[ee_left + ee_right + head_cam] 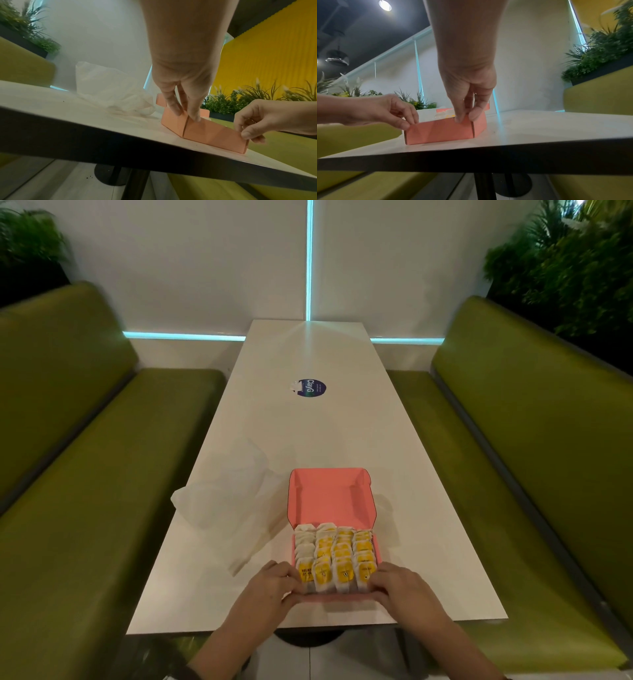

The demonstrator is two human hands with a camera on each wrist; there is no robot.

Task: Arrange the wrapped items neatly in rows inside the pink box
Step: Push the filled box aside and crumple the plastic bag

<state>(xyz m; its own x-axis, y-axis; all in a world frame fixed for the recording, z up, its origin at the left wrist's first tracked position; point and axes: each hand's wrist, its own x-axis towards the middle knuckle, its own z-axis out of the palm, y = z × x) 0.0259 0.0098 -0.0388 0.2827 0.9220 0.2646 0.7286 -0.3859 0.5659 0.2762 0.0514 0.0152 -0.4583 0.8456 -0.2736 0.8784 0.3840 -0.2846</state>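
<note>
The pink box (332,494) sits near the table's front edge with its lid standing open at the back. Wrapped items (334,559), white packets with yellow labels, fill it in tight rows; a few tops show in the right wrist view (444,113). My left hand (294,587) pinches the box's near left corner (205,131), thumb outside and fingers over the rim. My right hand (376,583) pinches the near right corner (440,132) the same way. The left hand (186,115) and the right hand (466,117) both sit on the rim.
A crumpled white plastic bag (222,501) lies just left of the box. A round blue sticker (311,388) is on the white table (342,433) farther back. Green benches (85,474) flank both sides, and the table's front edge (308,625) is close under my wrists.
</note>
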